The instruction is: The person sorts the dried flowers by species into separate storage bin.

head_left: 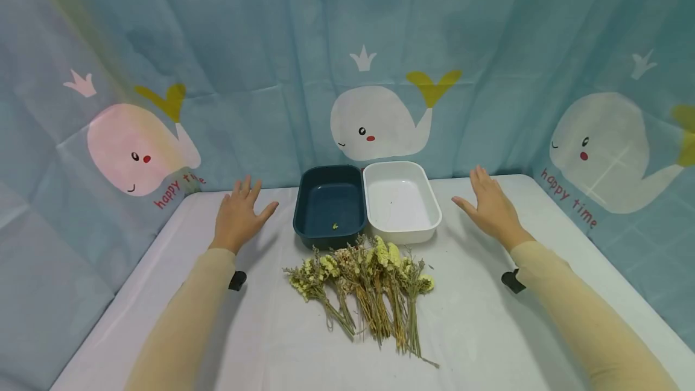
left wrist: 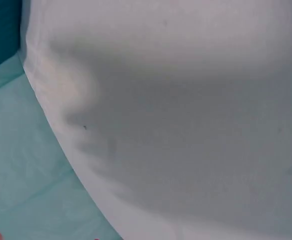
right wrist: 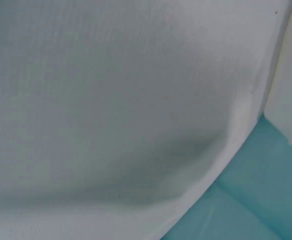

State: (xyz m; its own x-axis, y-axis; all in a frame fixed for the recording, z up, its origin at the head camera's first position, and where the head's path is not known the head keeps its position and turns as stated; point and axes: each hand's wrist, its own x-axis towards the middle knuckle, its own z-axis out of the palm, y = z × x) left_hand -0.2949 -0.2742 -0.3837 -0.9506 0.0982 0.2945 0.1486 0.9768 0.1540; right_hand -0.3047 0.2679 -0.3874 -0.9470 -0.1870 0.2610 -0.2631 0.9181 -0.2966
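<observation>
Both hands are held out apart over the white table in the head view. My left hand [head_left: 237, 217], fingers straight and thumb spread, is left of a dark blue bin [head_left: 302, 210] and holds nothing. On the other side my right hand [head_left: 491, 207] has its fingers straight too, to the right of a white bin [head_left: 431, 222]. Several small bunches of dried yellow flowers [head_left: 380, 276] lie side by side in front of the bins, stems toward me. A small yellow flower bit [head_left: 335, 226] lies in the blue bin. The left wrist view shows mostly the hand's shadow on the cloth.
A blue curtain [head_left: 239, 119] with whale prints stands round the back and sides of the white table [head_left: 282, 355]. The two bins stand side by side at its back edge. Small plant crumbs lie near the flowers. A dark wrist camera [head_left: 237, 280] sits under the left sleeve.
</observation>
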